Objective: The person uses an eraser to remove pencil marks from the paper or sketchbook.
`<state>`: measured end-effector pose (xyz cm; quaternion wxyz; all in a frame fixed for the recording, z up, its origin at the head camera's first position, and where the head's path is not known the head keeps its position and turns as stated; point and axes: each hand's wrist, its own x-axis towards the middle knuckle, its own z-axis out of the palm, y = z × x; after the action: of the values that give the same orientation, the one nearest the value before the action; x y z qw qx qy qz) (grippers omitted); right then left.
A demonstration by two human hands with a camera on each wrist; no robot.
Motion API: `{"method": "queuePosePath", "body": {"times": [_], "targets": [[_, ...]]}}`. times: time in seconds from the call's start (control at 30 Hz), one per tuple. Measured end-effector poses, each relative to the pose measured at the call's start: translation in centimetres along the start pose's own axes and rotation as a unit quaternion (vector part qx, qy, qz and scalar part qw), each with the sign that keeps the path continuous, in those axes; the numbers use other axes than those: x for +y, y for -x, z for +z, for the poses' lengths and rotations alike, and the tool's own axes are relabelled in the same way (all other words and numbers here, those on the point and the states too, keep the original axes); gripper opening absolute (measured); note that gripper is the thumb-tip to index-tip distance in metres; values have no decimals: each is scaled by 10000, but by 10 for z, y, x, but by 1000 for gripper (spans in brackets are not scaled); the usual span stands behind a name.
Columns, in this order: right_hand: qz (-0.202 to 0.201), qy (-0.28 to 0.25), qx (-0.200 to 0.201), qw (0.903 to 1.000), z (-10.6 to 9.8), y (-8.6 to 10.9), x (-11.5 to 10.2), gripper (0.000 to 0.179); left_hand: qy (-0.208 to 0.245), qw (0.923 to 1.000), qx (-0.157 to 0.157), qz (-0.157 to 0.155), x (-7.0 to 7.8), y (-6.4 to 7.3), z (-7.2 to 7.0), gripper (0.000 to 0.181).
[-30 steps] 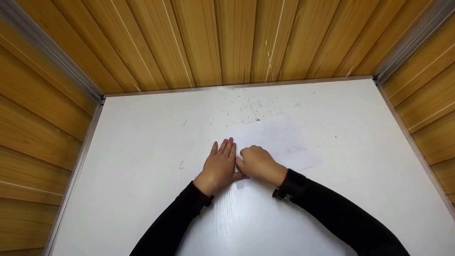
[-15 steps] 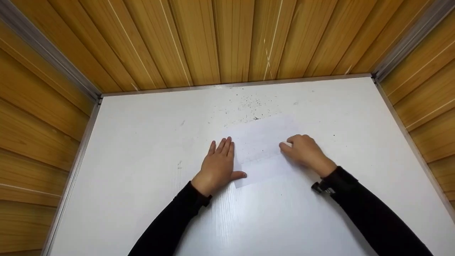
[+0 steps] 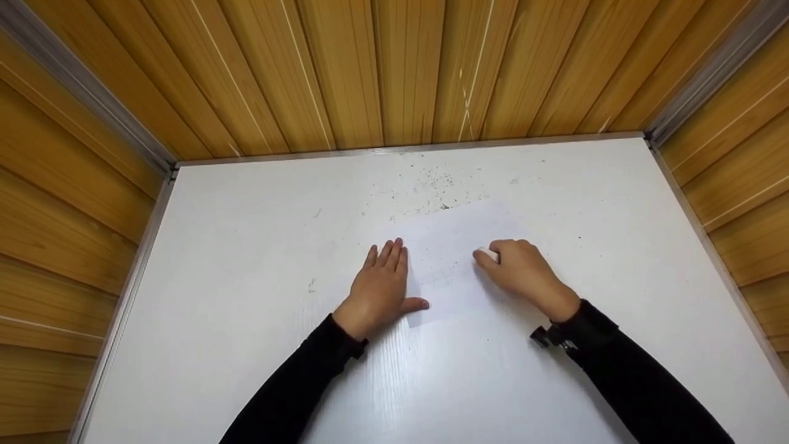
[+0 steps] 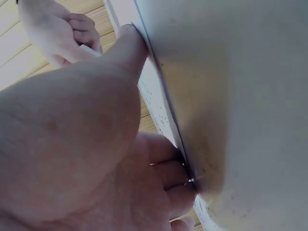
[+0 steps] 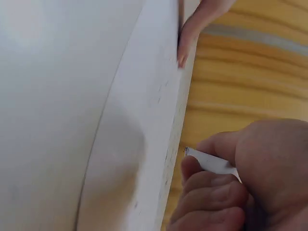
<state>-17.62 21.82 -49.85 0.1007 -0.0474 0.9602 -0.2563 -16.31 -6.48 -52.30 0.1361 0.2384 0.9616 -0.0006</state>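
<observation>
A sheet of white paper (image 3: pixel 456 228) lies on the white table, with faint grey marks and crumbs across its middle. My left hand (image 3: pixel 379 287) rests flat over its left edge, fingers straight and thumb spread onto the near left corner. Over the right part of the sheet, my right hand (image 3: pixel 527 271) grips a small white eraser (image 3: pixel 490 253) between thumb and curled fingers. One end of the eraser (image 5: pixel 211 162) pokes out of the fist in the right wrist view, with a dark smudge at its tip. The rest of it is hidden in the hand.
Dark crumbs (image 3: pixel 441 180) are scattered over the table (image 3: pixel 246 246) beyond the paper. Wood-patterned panels (image 3: pixel 400 74) wall in the back and both sides. Each wrist wears a dark strap with a small device.
My right hand has moved right across the paper, away from the left hand, then slightly back left. It now covers the grey streak seen earlier. The left hand has stayed in place.
</observation>
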Motion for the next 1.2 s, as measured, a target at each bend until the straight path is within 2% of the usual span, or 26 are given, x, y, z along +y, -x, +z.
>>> {"method": "queuePosePath", "body": {"times": [0.17,0.33,0.43,0.53,0.7,0.9,1.03,1.2], "targets": [[-288,230,-467,9982,20,-6,-38,43,118,9999,97,-7,0,0,-2,120],[-689,554,-890,9921,49,-12,-74,41,326,9991,269,85,-2,2,0,121],[-1054,638,-837,9888,65,-16,-86,37,414,9980,459,149,-3,3,1,118],[-1233,713,-608,9879,73,-18,-86,36,362,9978,528,147,-2,3,2,117],[-989,665,-338,9923,64,-19,-61,37,79,9996,285,-1,2,2,0,121],[-409,606,-43,9973,32,-14,-11,38,-209,9997,-30,-135,5,2,-5,125],[-12,591,23,9982,7,-15,19,43,-243,9995,-75,-169,2,5,-6,126],[538,630,-26,9966,-27,-15,61,52,-83,10000,4,-13,4,6,-4,125]]}}
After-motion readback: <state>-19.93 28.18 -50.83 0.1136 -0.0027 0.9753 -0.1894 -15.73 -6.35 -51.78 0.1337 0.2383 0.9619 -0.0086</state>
